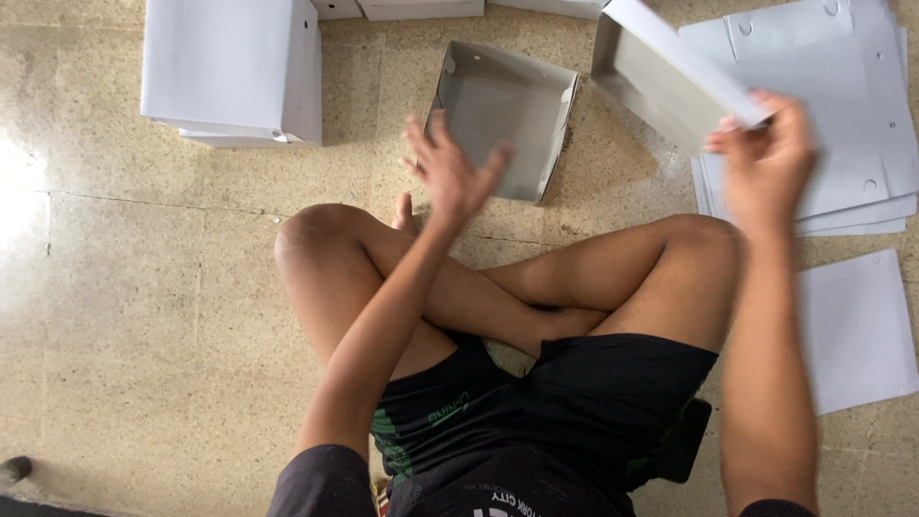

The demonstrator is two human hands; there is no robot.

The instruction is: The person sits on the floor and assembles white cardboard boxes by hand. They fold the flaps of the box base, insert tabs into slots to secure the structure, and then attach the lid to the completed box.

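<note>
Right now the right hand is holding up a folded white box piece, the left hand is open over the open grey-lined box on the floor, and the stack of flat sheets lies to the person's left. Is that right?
Not quite. The head view shows the stack of flat sheets on the person's right, beyond the right hand. The rest stands: that hand holds the folded white box piece, and the left hand is open over the open box.

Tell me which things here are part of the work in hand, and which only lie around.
In hand:
right hand gripping box lid
left hand, open, above open box

Lying around:
flat card stack
closed white boxes
single white sheet
</note>
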